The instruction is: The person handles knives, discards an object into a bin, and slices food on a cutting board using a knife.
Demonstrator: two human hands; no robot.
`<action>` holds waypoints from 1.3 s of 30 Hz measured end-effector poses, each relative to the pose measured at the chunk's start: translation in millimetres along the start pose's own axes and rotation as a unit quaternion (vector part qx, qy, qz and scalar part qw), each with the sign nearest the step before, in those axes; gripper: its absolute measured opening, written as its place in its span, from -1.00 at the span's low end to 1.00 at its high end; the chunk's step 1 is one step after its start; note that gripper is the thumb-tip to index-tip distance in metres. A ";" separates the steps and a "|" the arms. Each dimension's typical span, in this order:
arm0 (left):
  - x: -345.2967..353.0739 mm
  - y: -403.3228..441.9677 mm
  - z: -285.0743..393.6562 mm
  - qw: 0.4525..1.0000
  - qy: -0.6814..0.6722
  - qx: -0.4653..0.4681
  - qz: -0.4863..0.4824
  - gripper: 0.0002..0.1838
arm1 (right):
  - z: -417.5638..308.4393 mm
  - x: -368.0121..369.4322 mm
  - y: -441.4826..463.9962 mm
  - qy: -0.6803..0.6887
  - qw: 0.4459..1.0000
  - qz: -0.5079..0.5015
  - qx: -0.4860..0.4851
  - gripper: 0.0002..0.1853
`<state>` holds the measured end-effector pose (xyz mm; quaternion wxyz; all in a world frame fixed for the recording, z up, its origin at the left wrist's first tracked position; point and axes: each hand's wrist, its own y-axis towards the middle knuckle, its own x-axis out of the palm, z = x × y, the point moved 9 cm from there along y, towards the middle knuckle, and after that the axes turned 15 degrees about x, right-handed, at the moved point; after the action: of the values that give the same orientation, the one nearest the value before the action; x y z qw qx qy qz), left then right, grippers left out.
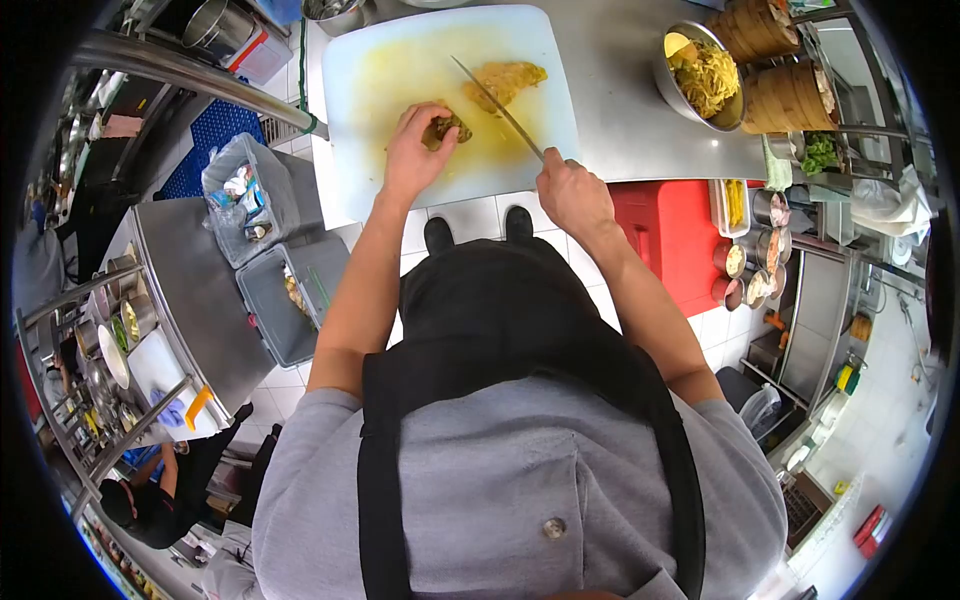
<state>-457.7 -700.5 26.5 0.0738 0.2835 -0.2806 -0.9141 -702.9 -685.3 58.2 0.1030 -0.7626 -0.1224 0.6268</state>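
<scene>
Our left hand pinched the browned piece, apparently to steady it, while our right hand gripped the knife

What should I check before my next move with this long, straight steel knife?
1. Knife grip: ok. Your right hand is closed around the handle of the long steel knife.
2. Left-hand clearance: ok. Your left hand, curled around the browned, rounded food piece, is apart from the blade.
3. Blade contact: cannot tell. The blade crosses the golden, elongated food piece, but touching or just above is unclear.
4. Board surface: not ok, if you want it clean. Yellow smears mark the white rectangular cutting board.
5. Side space: ok. The round metal bowl of yellow noodles stands apart, right of the board.
</scene>
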 end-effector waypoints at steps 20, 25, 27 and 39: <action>5.4 5.5 4.6 0.997 0.041 0.014 -0.059 -0.72 | -32.4 8.1 -23.9 -0.027 0.994 -0.094 -0.049 -0.66; 6.5 4.8 5.3 0.996 0.066 0.012 -0.060 -0.72 | -30.4 -4.9 -37.9 -0.046 0.990 -0.112 -0.066 -0.63; 6.2 5.6 5.5 0.996 0.063 0.018 -0.058 -0.71 | -29.6 -7.6 -39.8 -0.054 0.990 -0.109 -0.069 -0.64; 5.8 7.0 5.4 0.997 0.059 0.021 -0.050 -0.70 | -62.5 5.5 -1.3 -0.003 0.994 -0.083 -0.075 -0.77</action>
<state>-465.7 -705.5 31.3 0.0382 0.3518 -0.2801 -0.8924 -640.7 -682.6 65.5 0.0974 -0.7534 -0.2321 0.6075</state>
